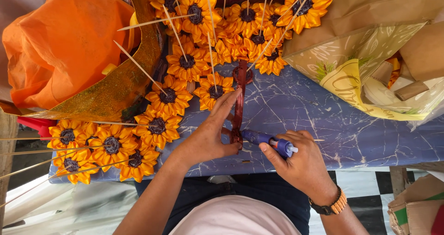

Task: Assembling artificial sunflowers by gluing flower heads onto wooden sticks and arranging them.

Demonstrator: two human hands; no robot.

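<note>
Far out to the left of your left hand, an orange plastic bag (pixel 64 45) bulges at the table's corner, with a curved sheet of gold glitter card (pixel 118 84) leaning against it. Just below that, a cluster of yellow ribbon sunflowers (pixel 108 149) lies on thin wooden sticks (pixel 27 168) that poke out past the table edge, close beside your left wrist.

Your left hand (pixel 210 135) rests on the blue marbled tabletop (pixel 314 119), fingers stretched forward and the thumb pressing down on a dark red ribbon strip (pixel 239 98). The strip runs away from you, from between your two hands up towards a larger heap of sunflowers (pixel 222 27) beyond your fingertips, their sticks pointing every way. So the hand is mostly flat and open, pinning the ribbon rather than closing round it.

Just right of the strip, your right hand (pixel 300 163) is closed around a blue glue gun (pixel 268 140), whose nozzle end points left and meets the near end of the ribbon, close by your left thumb. A dark watch and an orange beaded bracelet (pixel 339 203) sit on that wrist.

Beyond and to the right of your right hand lies a brown paper bag (pixel 370 17) and a cream printed bag (pixel 370 77) with cardboard pieces inside. Below the table edge, near your right forearm, you can see black and white floor tiles (pixel 370 186).
</note>
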